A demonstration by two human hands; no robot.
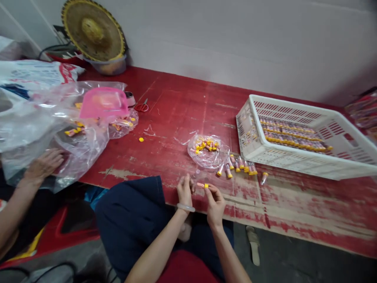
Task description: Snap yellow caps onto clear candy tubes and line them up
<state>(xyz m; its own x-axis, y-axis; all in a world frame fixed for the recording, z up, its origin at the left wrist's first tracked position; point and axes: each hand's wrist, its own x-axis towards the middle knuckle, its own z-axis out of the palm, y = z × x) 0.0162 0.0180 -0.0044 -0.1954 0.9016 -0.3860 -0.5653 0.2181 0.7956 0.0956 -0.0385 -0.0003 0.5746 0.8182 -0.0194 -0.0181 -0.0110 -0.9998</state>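
Observation:
My right hand point(216, 201) pinches the yellow end of a small pink stick with a yellow cap point(202, 185), held level over the table's front edge. Facing its pink end is my left hand point(184, 191), with a pale bracelet point(186, 207) on the wrist. Its fingers are closed, and what they hold is too blurred to make out. Just beyond my hands lies a clear plastic bag point(208, 159) with several yellow-capped pink pieces on it. To its right, filled clear tubes with yellow caps point(243, 165) lie in a loose group.
A white crate point(300, 159) with rows of capped tubes stands at the right. One tube point(264, 178) lies before it. At the left are large plastic bags point(55, 118), a pink scoop point(103, 103), red scissors point(142, 106) and another person's hand point(45, 165).

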